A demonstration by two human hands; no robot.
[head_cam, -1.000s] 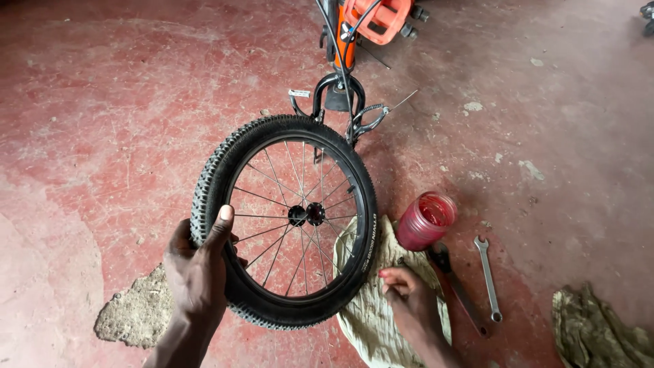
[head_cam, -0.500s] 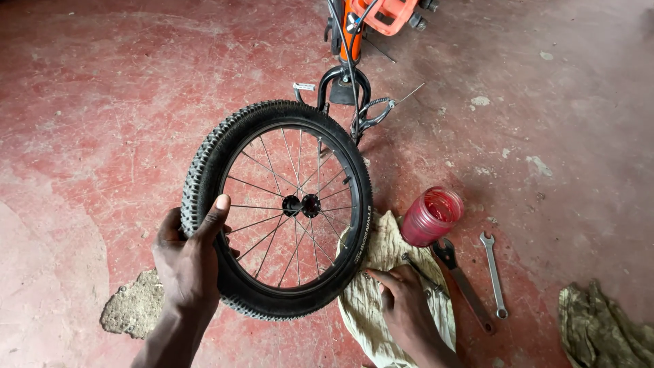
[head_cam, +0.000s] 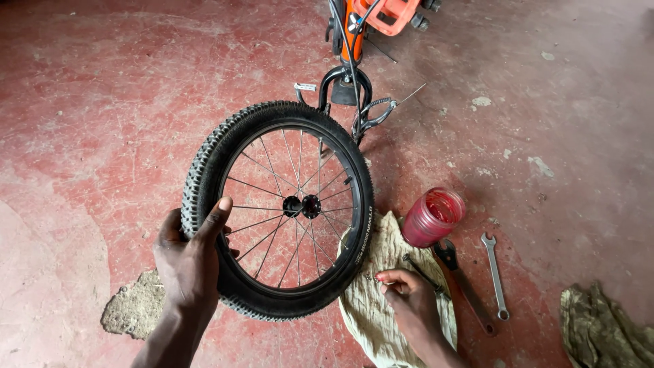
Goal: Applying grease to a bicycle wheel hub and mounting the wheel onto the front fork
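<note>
My left hand [head_cam: 191, 262] grips the knobbly black tyre of a small spoked bicycle wheel [head_cam: 283, 208] at its lower left, thumb over the rim, holding the wheel up above the floor. My right hand [head_cam: 409, 303] rests on a pale, dirty cloth [head_cam: 378, 272] spread on the floor just right of the wheel; its fingertips pinch at something small on the cloth that I cannot make out. Beyond the wheel stands the black fork [head_cam: 344, 88] of an orange bicycle frame [head_cam: 381, 13].
A jar of red liquid [head_cam: 432, 217] stands right of the cloth. An adjustable wrench [head_cam: 463, 283] and a slim spanner [head_cam: 495, 276] lie beside it. A crumpled rag [head_cam: 603, 330] lies at the lower right. A broken patch [head_cam: 133, 307] marks the red concrete floor.
The wheel has stayed in my left hand, shifting only slightly in view. My right hand has moved a little over the cloth, fingers now drawn together.
</note>
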